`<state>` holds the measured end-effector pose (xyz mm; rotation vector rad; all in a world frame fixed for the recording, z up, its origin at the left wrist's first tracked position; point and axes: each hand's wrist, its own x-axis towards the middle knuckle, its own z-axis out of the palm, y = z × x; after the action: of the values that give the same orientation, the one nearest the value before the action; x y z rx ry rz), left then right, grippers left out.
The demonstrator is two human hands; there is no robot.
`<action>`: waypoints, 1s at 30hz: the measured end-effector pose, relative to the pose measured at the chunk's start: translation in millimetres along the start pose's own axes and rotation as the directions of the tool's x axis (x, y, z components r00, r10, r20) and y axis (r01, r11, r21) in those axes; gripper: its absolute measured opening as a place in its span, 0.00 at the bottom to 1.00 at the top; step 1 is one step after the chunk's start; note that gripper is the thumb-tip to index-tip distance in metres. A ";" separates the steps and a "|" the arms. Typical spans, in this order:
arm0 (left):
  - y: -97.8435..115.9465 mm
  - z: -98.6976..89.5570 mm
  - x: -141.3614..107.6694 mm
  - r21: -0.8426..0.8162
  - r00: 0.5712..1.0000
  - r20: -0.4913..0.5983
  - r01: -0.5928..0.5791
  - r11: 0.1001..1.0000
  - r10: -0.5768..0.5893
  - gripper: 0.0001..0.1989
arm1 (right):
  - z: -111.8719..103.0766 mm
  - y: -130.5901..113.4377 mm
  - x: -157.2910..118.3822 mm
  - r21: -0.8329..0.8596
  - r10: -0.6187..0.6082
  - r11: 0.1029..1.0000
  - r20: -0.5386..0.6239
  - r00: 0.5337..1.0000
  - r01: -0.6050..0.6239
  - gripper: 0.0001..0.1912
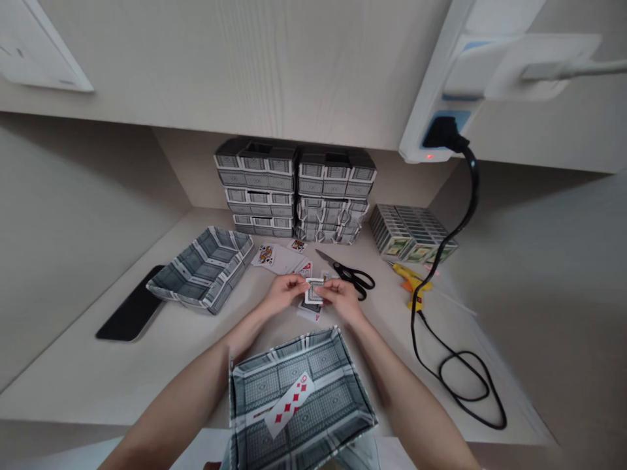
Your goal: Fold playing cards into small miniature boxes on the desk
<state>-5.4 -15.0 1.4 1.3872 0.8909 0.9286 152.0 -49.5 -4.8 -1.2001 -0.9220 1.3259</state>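
Between my left hand (285,291) and my right hand (343,297) is a playing card (314,291), its patterned back facing up, pinched by the fingers of both. Below and behind it lie more loose playing cards (289,260), some face up. Close to my right hand rests a pair of black-handled scissors (350,273). Nearest me, between my forearms, sits a tray made of playing cards (337,385), with a nine of diamonds (290,405) lying inside it.
Another card tray (208,303) stands at left beside a black phone (130,307). Stacked card boxes (262,179) line the back, with packs of cards (411,235) to their right. A yellow glue gun (414,284) lies at right, near a black cable (470,202) hanging from a power strip (431,104).
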 end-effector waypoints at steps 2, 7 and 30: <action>-0.1 0.3 0.4 -0.011 1.000 -0.004 0.003 1.000 -0.003 0.13 | -0.5 -2.2 0.1 -0.013 -0.012 1.000 0.017 1.000 0.012 0.18; 0.9 1.4 0.4 -0.010 1.000 0.002 0.024 1.000 -0.024 0.13 | -4.2 -7.7 2.1 0.029 -0.038 0.999 0.067 0.997 0.036 0.17; 2.0 3.0 -2.2 -0.025 0.998 -0.061 -0.002 1.000 0.000 0.13 | -3.3 2.3 4.2 -0.161 -0.179 0.968 0.105 0.978 0.194 0.18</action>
<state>-3.5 -18.2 3.4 1.3438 0.9218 0.9843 155.1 -46.0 -8.3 -1.1589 -1.2037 1.1752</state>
